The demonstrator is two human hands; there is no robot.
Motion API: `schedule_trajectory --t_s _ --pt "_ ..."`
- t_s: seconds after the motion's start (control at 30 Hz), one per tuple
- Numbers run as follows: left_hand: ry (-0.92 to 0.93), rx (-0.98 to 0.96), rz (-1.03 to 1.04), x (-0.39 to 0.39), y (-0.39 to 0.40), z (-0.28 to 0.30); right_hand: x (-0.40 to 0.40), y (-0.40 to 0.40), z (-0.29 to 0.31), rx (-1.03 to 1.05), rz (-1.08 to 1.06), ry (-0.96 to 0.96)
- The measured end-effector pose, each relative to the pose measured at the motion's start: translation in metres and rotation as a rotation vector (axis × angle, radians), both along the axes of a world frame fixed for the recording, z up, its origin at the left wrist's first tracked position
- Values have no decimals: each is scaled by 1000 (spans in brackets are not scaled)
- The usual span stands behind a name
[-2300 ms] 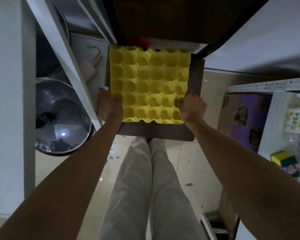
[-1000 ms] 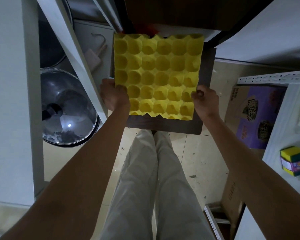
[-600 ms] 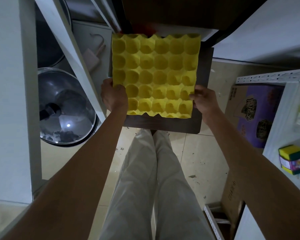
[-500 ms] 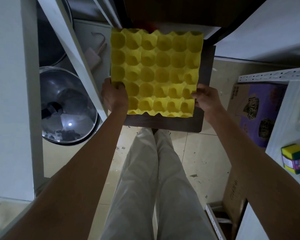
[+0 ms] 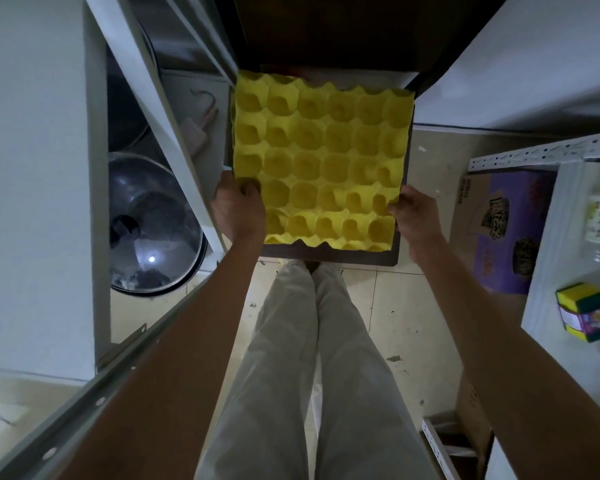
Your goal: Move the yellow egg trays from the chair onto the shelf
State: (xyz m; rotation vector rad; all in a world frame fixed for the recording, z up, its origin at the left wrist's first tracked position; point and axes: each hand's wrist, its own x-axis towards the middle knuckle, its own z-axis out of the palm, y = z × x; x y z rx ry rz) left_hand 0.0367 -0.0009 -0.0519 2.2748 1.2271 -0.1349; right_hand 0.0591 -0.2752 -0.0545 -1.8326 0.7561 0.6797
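Note:
A yellow egg tray (image 5: pixel 321 161) with rows of round cups is held over the dark brown chair seat (image 5: pixel 333 255), whose front edge shows just below it. My left hand (image 5: pixel 237 209) grips the tray's near-left edge, thumb on top. My right hand (image 5: pixel 414 216) grips the near-right edge. The tray's left side sits higher than its right, so it looks tilted. I cannot tell whether more trays lie beneath it. A white metal shelf unit (image 5: pixel 160 133) stands to the left.
A large steel pot with a lid (image 5: pixel 149 230) sits low in the left shelf unit. A purple cardboard box (image 5: pixel 503 223) stands on the floor at right, beside a white shelf (image 5: pixel 541 299) holding a sponge pack (image 5: pixel 584 311) and a bottle. My legs stand on tiled floor.
Both hands have lifted the yellow egg tray off the chair seat and raised it toward me; its left side has tipped upward and swung slightly left.

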Motion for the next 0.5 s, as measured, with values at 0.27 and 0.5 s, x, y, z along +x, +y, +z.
schedule_trajectory --t_s 0.27,0.5 --pt "60 -176 -273 4 -59 99 -72 -47 91 -322 -86 -151" --pt "-53 -318 -699 9 -161 192 -173 -107 202 -382 -545 -190"
